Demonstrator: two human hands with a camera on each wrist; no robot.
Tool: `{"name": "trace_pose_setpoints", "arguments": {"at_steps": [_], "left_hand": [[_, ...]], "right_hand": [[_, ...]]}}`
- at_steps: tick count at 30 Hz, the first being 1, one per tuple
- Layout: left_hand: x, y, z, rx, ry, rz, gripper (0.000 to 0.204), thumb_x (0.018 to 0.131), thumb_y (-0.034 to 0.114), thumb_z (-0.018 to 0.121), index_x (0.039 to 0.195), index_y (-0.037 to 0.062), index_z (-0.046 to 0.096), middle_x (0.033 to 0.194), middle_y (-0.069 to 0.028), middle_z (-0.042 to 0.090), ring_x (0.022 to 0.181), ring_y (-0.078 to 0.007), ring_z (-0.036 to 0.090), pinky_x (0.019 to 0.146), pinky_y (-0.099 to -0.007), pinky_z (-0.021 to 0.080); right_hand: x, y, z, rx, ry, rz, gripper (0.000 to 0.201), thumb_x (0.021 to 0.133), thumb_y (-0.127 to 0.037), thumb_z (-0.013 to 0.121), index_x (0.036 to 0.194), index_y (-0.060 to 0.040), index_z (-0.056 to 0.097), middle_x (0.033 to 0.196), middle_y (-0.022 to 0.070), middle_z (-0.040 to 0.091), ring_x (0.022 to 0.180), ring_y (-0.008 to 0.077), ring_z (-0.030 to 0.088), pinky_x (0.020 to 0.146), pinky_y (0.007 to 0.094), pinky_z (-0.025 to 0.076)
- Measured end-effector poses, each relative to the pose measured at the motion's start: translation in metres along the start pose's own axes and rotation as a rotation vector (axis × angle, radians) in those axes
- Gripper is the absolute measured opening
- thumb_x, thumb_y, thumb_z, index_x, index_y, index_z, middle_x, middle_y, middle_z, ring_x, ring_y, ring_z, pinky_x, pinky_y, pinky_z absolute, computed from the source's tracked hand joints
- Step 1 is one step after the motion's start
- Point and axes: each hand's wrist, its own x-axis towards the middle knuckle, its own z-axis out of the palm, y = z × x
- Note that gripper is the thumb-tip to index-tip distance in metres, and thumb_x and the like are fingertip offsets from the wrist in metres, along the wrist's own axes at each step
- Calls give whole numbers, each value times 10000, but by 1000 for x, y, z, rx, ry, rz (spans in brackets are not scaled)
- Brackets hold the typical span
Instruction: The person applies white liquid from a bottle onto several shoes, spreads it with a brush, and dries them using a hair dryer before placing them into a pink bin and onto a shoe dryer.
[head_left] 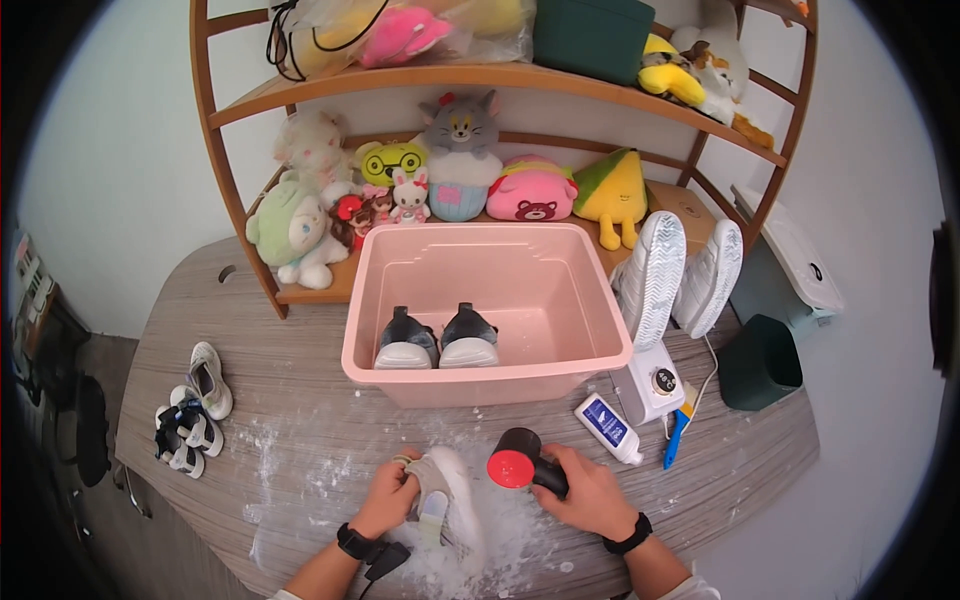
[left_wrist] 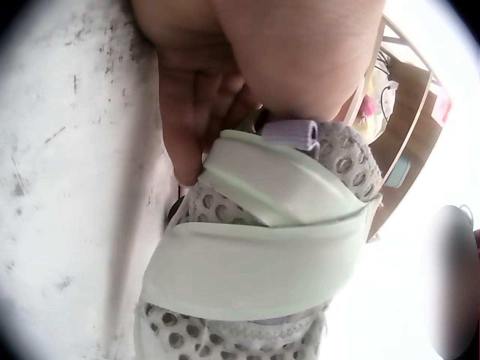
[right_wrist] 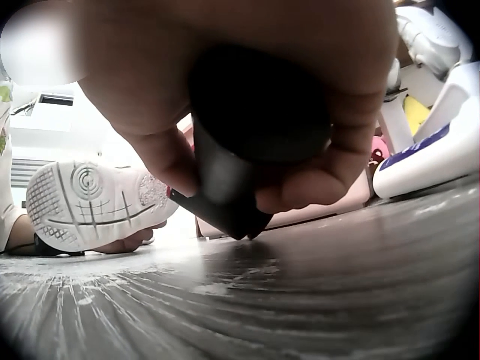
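My left hand [head_left: 388,497] grips a small whitish shoe [head_left: 460,510] by its heel end, tipped on its side over the powder-marked tabletop. Pale green crossed straps [left_wrist: 251,270], a lilac tab [left_wrist: 291,135] and holed mesh show in the left wrist view. Facing the right wrist camera is its white patterned sole [right_wrist: 94,206]. In my right hand [head_left: 592,492] is a black handled device [head_left: 520,442] with a round red face [head_left: 511,468], held by its handle to the right of the shoe. Fingers and thumb wrap the black handle [right_wrist: 255,105] low over the table.
A pink tub [head_left: 570,375] with two dark shoes [head_left: 405,340] stands behind my hands. A white bottle [head_left: 610,428], a blue-handled brush [head_left: 680,430] and a shoe dryer [head_left: 650,385] bearing white shoes [head_left: 655,280] are right. Small shoes [head_left: 208,385] lie left; a toy shelf [head_left: 470,80] stands behind.
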Motion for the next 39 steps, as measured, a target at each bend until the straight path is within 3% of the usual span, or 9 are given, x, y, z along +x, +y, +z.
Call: {"name": "trace_pose_setpoints", "arguments": {"at_steps": [4,8,14,19,25,29,34,37,39], "left_hand": [[2,3,1,-169,59,79,152,969,-2,508,1109,41,548,1058,-12,603,906,-93,550,814,-269,471],[7,-5,-3,-195,119,165,315,953,-28,493,1246,88,502,1152,-25,578,890,-85,543,748,-240,467],[4,32,3,-533,102,14,653,896,-75,486,1482,203,410,1224,-73,573,893,-81,553,647,-205,510],[7,23,-7,-755,-101,-58,719,889,-101,485,1547,163,362,1372,-92,535,1074,-184,636,830,-344,605],[4,34,1,-747,-208,-94,707,919,-63,569,1558,143,346,1474,-115,482,1281,-281,598,964,-453,596],[1,39,2,-727,-287,-99,769,923,-21,633,1587,150,285,1512,-118,432,1370,-317,515,1063,-514,522],[-2,38,5,-641,-462,10,790,905,128,709,1577,115,295,1517,-174,436,1339,-370,540,1100,-588,459],[-2,42,0,-704,-573,-45,732,916,236,676,1542,67,337,1436,-238,515,1217,-413,621,1070,-569,480],[1,38,-6,-665,-489,-49,690,925,242,644,1524,59,355,1391,-254,544,1164,-414,640,1049,-546,488]], "right_hand": [[-2,5,2,-57,-9,17,603,827,-220,784,1334,-41,512,1077,204,669,915,410,689,759,493,570],[-2,3,4,-76,-34,35,617,811,-200,795,1333,-33,514,1092,202,647,962,415,667,812,489,557],[-3,2,6,-111,-50,39,645,777,-167,822,1333,-32,524,1093,193,619,1003,414,640,865,478,537],[-3,3,5,-123,-56,29,714,796,-303,867,1351,-20,518,1128,202,607,1028,407,631,868,468,537],[2,-18,-3,-3,102,-268,775,801,-379,873,1337,55,520,1240,233,593,1150,415,572,982,466,489],[2,-23,5,224,57,-223,664,885,-324,818,1349,48,524,1246,240,616,1142,435,587,981,483,492],[-1,-27,-2,435,71,-19,494,966,-216,743,1351,26,550,1241,179,663,1102,284,660,954,368,516],[1,-19,-16,1006,245,138,315,1046,-158,632,1317,-12,565,1176,39,670,1084,103,619,952,299,516],[3,0,-29,1098,366,185,287,1047,-159,627,1286,-12,566,1134,32,681,1036,92,632,901,282,526]]}}
